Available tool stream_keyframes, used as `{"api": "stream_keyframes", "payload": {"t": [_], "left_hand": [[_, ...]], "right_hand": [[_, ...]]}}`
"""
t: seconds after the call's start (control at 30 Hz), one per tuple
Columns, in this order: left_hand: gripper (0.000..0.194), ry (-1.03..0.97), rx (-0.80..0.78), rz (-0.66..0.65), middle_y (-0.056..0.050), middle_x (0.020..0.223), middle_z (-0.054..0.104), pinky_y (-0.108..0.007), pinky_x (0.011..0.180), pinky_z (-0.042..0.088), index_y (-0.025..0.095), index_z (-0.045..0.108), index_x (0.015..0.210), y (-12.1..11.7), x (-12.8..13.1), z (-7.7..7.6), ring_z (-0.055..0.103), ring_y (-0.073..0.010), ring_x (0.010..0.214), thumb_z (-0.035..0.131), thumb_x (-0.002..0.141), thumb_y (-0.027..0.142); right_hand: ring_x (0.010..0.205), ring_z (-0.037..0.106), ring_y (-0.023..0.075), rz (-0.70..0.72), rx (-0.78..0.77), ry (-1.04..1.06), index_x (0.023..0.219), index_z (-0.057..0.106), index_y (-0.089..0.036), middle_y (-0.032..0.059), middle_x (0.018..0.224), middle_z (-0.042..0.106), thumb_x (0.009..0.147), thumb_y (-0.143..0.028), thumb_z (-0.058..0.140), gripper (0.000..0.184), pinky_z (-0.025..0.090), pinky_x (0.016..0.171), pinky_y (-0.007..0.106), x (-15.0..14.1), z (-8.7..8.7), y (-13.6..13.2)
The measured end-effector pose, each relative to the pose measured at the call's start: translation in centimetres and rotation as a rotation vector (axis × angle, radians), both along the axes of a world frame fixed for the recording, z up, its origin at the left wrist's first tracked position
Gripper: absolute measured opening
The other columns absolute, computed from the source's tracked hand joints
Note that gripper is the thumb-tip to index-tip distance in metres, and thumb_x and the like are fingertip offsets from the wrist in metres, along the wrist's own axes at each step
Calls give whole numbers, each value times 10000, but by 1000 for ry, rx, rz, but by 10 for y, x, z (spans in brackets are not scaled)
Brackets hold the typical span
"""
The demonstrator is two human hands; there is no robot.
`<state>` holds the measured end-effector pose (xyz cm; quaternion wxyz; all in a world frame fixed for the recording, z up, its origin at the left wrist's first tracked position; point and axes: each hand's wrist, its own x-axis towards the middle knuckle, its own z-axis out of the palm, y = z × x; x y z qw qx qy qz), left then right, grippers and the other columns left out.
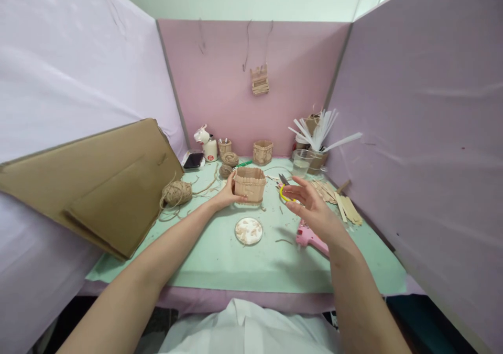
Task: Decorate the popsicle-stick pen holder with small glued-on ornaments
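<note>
Pale green cover [220, 275] across the tabletop. Toward the far edge, from left to right: dark phone [193, 161], white animal figure [201, 136], small holder [225, 147], two small twine balls [230, 158], green pen [244, 164], small wooden pot [263, 154], clear cup [301, 164], and beside it a brown container [317, 162] full of white strips [323, 129]. At left, large twine ball [176, 192] near tilted cardboard [113, 186]. Near the middle, round dish [249, 231] with pale bits inside. Toward the right, yellow-handled scissors [286, 190], pink glue gun [312, 238] and flat wooden sticks [349, 210]. Short twine scraps [283, 241] scattered between.
</note>
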<state>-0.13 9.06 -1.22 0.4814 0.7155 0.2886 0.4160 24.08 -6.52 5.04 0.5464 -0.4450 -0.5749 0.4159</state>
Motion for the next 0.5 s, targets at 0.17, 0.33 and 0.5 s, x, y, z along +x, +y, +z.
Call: {"api": "stream_keyframes", "payload": {"t": [0.17, 0.33, 0.5], "left_hand": [[1260, 87, 45, 13, -204, 1514, 206, -459, 1142, 177, 142, 31, 1471, 5, -3, -2, 185, -326, 1406, 819, 501, 296], [1293, 112, 9, -4, -202, 1498, 251, -459, 1125, 203, 191, 15, 1475, 10, -14, -4, 235, -312, 1393, 823, 469, 264], [842, 329, 69, 274, -147, 1254, 550, -438, 983, 395, 183, 506, 1234, -3, -39, 20, 522, -298, 1147, 819, 457, 262]], "right_hand": [[1181, 513, 236, 44, -25, -44, 1321, 374, -299, 101, 1251, 522, 758, -410, 678, 650, 469, 952, 465, -13, -4, -3], [1162, 525, 236, 52, -23, -143, 1305, 418, -287, 104, 1240, 533, 740, -428, 692, 644, 484, 928, 439, -18, -11, -1], [916, 622, 205, -53, 44, -285, 1021, 602, -226, 75, 1023, 646, 760, -396, 662, 317, 511, 832, 391, -22, -17, 2]]}}
